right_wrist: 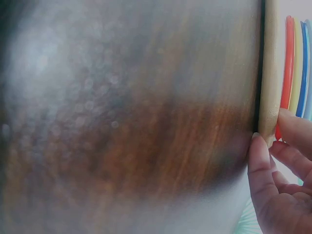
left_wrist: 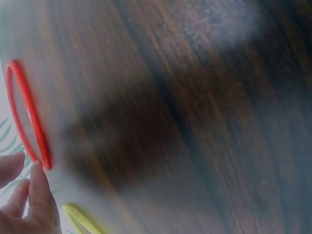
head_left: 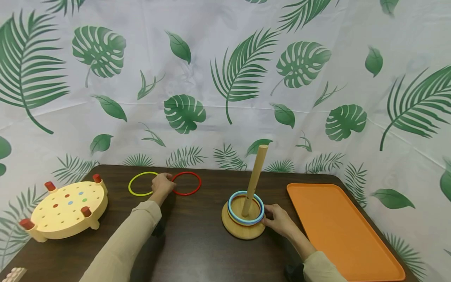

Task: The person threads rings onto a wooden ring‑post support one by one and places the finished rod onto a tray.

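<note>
Table [head_left: 197, 243]: dark wood grain, leaf-print backdrop behind.

Left hand [head_left: 162, 185]: at the far side of the table, between the yellow ring [head_left: 141, 183] and the red ring [head_left: 187, 183]. Fingers curl onto the near-left edge of the red ring; the left wrist view shows fingertips [left_wrist: 39, 187] touching the red ring [left_wrist: 29, 114], which lies flat on the table. Whether the pinch is closed I cannot tell. The yellow ring [left_wrist: 80, 219] lies just beside the hand, untouched.

Right hand [head_left: 280, 220]: at the right edge of the base [head_left: 243, 231] of the peg [head_left: 254, 178]. The right wrist view shows the thumb [right_wrist: 261, 170] pressed to the wooden base rim [right_wrist: 269, 68] and fingers resting on the ring stack [right_wrist: 295, 63], a steadying hold.

Ring stack [head_left: 245, 208]: blue uppermost, yellow and red beneath, threaded on the peg.

Handling note, as a judgement: the red ring is thin and flat, so a fingertip should get under its edge before lifting; the peg leans, so the base wants firm holding while any ring goes over its tip.

Also present: orange tray [head_left: 338, 231] to the right; pale peg board [head_left: 67, 207] with red pegs at left.
</note>
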A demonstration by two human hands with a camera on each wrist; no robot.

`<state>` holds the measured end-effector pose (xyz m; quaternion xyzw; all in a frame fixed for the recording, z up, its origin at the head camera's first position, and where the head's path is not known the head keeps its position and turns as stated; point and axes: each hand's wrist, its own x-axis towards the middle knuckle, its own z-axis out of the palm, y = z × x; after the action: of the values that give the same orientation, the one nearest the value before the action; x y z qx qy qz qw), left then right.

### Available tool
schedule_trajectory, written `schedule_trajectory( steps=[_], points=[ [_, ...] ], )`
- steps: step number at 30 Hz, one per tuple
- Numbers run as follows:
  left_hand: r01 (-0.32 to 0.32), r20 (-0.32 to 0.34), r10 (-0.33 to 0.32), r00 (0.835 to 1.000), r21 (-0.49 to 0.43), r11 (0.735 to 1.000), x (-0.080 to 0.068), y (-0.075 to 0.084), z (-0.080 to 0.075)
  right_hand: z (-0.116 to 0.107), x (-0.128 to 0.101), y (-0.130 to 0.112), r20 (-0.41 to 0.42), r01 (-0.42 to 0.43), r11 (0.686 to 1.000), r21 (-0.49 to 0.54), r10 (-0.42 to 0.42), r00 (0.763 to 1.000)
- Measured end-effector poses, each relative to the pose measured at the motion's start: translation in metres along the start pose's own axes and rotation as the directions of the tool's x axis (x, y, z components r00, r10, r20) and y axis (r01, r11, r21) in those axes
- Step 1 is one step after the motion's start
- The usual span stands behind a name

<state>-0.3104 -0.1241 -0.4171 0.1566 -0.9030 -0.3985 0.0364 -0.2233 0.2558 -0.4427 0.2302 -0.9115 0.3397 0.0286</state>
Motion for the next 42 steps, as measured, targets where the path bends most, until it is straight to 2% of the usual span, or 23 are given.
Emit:
schedule_trajectory(
  steps=[5, 12, 18, 31, 42],
  points=[
    [-0.003, 0.023, 0.003, 1.0, 0.007, 1.0, -0.011, 0.005, -0.004, 0.0, -0.001, 0.0, 0.003, -0.015, 1.0, 0.005, 0.015, 1.0],
    [-0.017, 0.02, 0.016, 1.0, 0.035, 0.999, -0.014, 0.004, -0.002, 0.0, -0.002, -0.002, -0.011, -0.066, 0.998, -0.012, 0.065, 0.998],
    [-0.019, 0.035, 0.017, 0.999, 0.037, 0.999, -0.017, 0.005, -0.001, 0.001, -0.002, -0.001, -0.009, -0.071, 0.997, -0.006, 0.071, 0.997],
    [0.025, 0.046, -0.027, 0.999, 0.043, 0.999, -0.012, 0.004, 0.004, -0.001, -0.002, -0.002, -0.011, -0.054, 0.999, -0.003, 0.054, 0.998],
    [0.036, 0.026, -0.037, 0.999, 0.02, 0.999, -0.011, 0.003, 0.008, -0.001, -0.003, -0.004, -0.015, -0.091, 0.996, 0.009, 0.091, 0.996]
  ],
)
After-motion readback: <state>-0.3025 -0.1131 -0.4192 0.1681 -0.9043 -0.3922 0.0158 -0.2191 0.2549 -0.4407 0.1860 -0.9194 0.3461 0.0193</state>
